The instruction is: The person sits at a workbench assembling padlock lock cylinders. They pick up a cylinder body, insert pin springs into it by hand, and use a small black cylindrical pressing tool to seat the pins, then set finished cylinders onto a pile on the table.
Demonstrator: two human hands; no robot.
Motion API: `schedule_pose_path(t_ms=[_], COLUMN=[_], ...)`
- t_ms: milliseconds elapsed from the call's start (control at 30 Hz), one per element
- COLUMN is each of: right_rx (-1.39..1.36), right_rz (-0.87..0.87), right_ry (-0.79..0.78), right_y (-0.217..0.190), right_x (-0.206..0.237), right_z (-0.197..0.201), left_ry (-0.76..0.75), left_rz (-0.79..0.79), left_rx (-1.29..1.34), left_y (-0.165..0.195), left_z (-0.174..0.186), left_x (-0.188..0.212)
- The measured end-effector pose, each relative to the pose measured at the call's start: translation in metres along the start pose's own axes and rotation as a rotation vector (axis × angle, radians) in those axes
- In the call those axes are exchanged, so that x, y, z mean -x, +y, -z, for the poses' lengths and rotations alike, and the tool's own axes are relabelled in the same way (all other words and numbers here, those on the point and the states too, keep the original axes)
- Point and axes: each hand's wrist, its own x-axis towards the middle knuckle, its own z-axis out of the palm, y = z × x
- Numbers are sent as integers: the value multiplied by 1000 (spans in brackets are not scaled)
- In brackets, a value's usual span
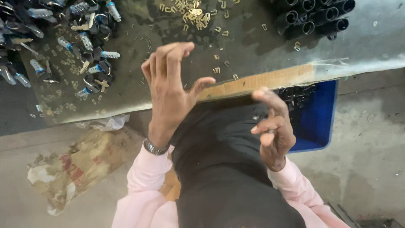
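Observation:
My left hand is raised over the near edge of the dark metal worktable, fingers spread and curled, holding nothing that I can see. My right hand hangs lower, over my lap, fingers loosely curled, thumb and forefinger close together; whether something small is pinched there I cannot tell. A scatter of small brass clips lies on the table beyond my left hand. I wear pink sleeves, a black apron and a metal wristband on the left wrist.
A heap of black and silver lock parts fills the table's left side. Black tubes lie stacked at the far right. A blue bin with dark parts stands under the table edge. Crumpled paper lies on the concrete floor.

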Motion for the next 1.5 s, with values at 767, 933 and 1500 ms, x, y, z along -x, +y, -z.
schedule_pose_path(t_ms=[767, 933, 1500], right_rx=[-255, -134, -533], right_rz=[-352, -503, -735], right_ry=[-29, -83, -42], right_y=[14, 4, 5], right_x=[2, -7, -11], right_z=[0, -1, -17], left_ry=[-98, -74, -39], left_rz=[34, -39, 504], left_rx=[-72, -84, 1101], left_y=[4, 1, 29], left_z=[3, 7, 11], left_x=[34, 41, 56])
